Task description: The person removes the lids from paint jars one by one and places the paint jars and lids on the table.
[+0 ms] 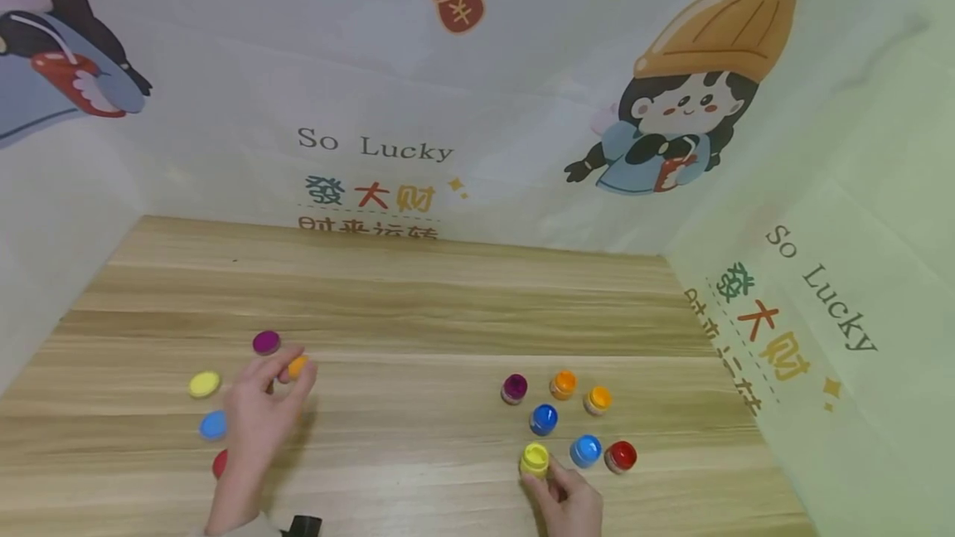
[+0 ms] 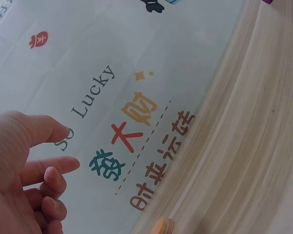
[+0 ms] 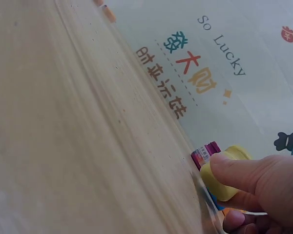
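Observation:
In the head view, my right hand (image 1: 570,500) pinches a small yellow paint jar (image 1: 534,460) that has no lid on. The right wrist view shows the thumb and fingers on the sides of that yellow jar (image 3: 222,183). My left hand (image 1: 261,408) hovers around an orange lid (image 1: 298,367), its thumb and index finger parted. From the left wrist, nothing shows between the left hand's (image 2: 36,170) fingertips, and an orange lid (image 2: 163,225) appears lower down at the table. About the left hand lie a purple lid (image 1: 266,342), yellow lid (image 1: 205,384), blue lid (image 1: 213,425) and partly hidden red lid (image 1: 220,463).
Beyond the right hand stand uncovered paint jars: purple (image 1: 514,389), orange (image 1: 563,384), yellow-orange (image 1: 598,399), dark blue (image 1: 544,418), light blue (image 1: 585,450) and red (image 1: 621,457). A printed cloth (image 1: 522,106) borders the wooden table (image 1: 418,297) at the back and sides.

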Action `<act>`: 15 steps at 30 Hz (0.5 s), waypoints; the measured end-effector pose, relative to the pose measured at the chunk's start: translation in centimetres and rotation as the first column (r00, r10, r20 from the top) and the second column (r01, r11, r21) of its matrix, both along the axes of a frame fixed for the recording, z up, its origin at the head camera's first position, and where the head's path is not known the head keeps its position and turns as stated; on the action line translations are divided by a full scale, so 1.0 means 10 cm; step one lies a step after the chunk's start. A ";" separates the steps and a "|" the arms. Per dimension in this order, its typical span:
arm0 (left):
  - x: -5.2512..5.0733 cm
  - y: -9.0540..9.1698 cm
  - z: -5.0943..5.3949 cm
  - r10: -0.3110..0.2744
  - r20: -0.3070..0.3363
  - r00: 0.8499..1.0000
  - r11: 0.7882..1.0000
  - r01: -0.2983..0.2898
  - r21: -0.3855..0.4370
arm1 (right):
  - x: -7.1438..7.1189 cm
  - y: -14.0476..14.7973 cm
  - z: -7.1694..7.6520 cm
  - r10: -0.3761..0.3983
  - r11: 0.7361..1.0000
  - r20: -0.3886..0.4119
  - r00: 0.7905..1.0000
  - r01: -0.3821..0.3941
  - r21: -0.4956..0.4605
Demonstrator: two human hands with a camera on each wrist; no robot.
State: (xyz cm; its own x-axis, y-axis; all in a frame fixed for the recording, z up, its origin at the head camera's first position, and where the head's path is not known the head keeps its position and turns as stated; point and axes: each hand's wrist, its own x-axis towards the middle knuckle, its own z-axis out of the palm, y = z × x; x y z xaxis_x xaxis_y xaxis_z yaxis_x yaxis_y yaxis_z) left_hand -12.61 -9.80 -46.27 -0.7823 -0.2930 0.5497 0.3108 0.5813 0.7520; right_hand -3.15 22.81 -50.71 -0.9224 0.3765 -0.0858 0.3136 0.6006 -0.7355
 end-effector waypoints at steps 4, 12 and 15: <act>-0.01 0.08 0.02 -0.032 -0.034 0.999 0.999 0.032 -0.007 | 0.00 0.00 -0.02 0.031 0.997 -0.003 1.000 -0.030 0.067; -0.05 0.15 0.04 -0.053 -0.025 0.998 0.999 0.053 0.003 | -0.02 -0.02 -0.01 0.029 0.997 0.020 0.999 -0.030 0.069; -0.05 0.15 0.05 -0.052 -0.015 0.999 0.999 0.052 0.006 | -0.03 -0.03 0.01 0.023 0.996 0.032 0.999 -0.026 0.088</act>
